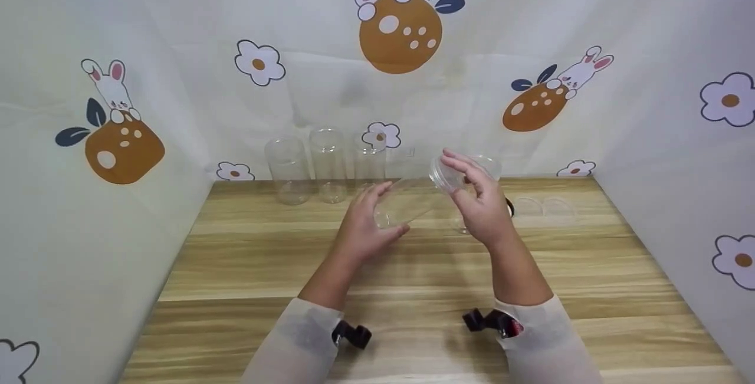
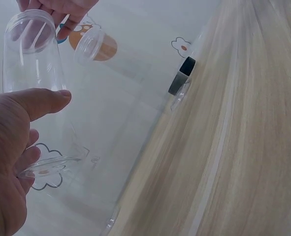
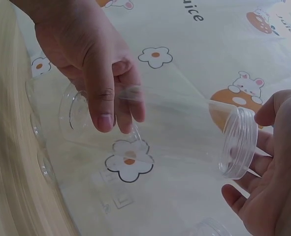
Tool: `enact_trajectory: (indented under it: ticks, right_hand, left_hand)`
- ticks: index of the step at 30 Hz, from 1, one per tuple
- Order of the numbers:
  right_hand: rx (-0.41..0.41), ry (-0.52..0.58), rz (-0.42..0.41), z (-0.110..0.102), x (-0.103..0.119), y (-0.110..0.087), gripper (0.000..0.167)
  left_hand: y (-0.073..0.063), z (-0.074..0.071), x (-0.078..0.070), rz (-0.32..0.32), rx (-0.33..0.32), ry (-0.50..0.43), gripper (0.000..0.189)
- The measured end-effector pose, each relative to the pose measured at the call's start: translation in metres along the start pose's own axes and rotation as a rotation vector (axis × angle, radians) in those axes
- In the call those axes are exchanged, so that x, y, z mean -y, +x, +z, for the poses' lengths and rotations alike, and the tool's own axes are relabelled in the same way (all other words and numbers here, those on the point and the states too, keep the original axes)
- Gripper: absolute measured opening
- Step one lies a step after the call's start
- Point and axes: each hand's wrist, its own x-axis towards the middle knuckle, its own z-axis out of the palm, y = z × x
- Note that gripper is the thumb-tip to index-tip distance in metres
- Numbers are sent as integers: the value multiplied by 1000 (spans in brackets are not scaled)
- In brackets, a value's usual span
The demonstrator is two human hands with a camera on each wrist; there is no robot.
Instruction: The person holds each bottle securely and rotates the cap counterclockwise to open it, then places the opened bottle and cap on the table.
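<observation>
A clear plastic jar (image 1: 408, 198) is held tilted above the table between both hands. My left hand (image 1: 363, 225) grips it near the base, thumb on one side and fingers on the other, as the right wrist view also shows. At the other end, my right hand (image 1: 485, 210) holds the ridged rim (image 3: 239, 142) with thumb and fingers spread about it. Whether a clear lid sits on that rim I cannot tell.
Three clear jars, a left one (image 1: 288, 171), a middle one (image 1: 329, 166) and a right one (image 1: 370, 163), stand along the back wall. Another clear jar (image 1: 489, 166) is partly hidden behind my right hand. Flat clear discs (image 1: 557, 210) and a black ring (image 1: 511, 207) lie to the right.
</observation>
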Motion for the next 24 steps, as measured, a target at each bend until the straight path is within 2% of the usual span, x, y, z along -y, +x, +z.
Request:
enact_trajectory:
  ticks: [6,10,15,19,24]
  right_hand:
    - [-1,17,-14,0,0,0,48]
    - [-27,-20,-4,0,-1,0,44]
    - [-82,-123,75,-1,-2,1,47]
    - [-81,-163,146,-1,0,2,52]
    - [-64,-173,157,-1,1,2,53]
  left_hand:
    - [0,0,0,-2,-1,4,93]
    - [0,-1,0,22,-3,-3,90]
    - [1,0,0,39,0,-4,90]
    - [1,0,0,29,3,-7,90]
    - [0,0,0,28,1,-7,90]
